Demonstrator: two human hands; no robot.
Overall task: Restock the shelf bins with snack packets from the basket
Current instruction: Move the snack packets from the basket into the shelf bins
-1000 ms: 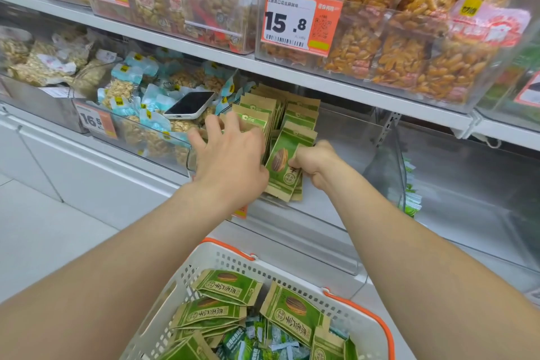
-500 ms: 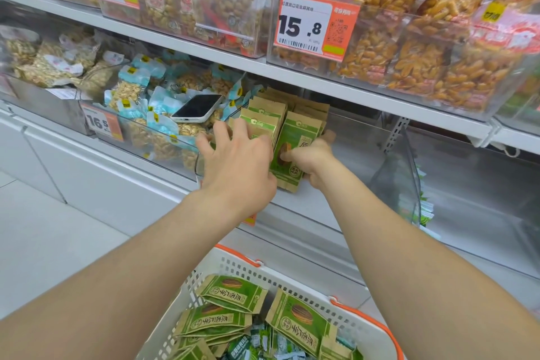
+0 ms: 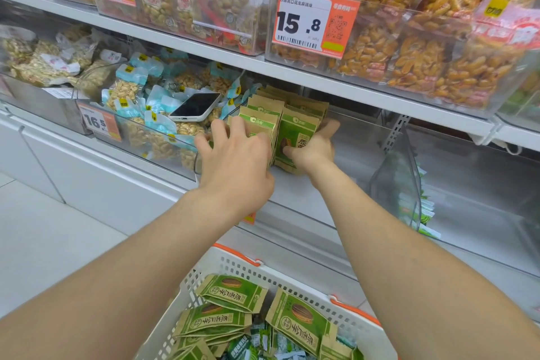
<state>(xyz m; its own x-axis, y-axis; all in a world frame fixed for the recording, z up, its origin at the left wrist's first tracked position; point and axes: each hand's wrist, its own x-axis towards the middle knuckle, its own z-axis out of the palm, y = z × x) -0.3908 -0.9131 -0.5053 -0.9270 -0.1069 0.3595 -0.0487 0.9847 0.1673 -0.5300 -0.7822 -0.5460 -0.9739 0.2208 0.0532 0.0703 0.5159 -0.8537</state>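
Several green-and-brown sunflower seed packets (image 3: 295,133) stand upright in a row at the left end of a clear shelf bin (image 3: 365,155). My right hand (image 3: 314,146) grips the front packets, thumb behind them and fingers curled over the face. My left hand (image 3: 236,161) rests with spread fingers against the left stack of packets (image 3: 258,123). Below, a white basket (image 3: 242,267) with orange trim holds more of the same packets (image 3: 230,291) and some small green sachets.
A phone (image 3: 194,107) lies on blue-topped nut packs in the neighbouring bin to the left. The shelf above carries bins of peanuts and a 15.8 price tag (image 3: 314,22). A clear divider (image 3: 394,181) stands to the right, with bare bin floor beyond it.
My right hand has tipped the leaning packets upright and pushed them back against the row. My left hand has stayed against the left stack. The camera has lifted slightly.
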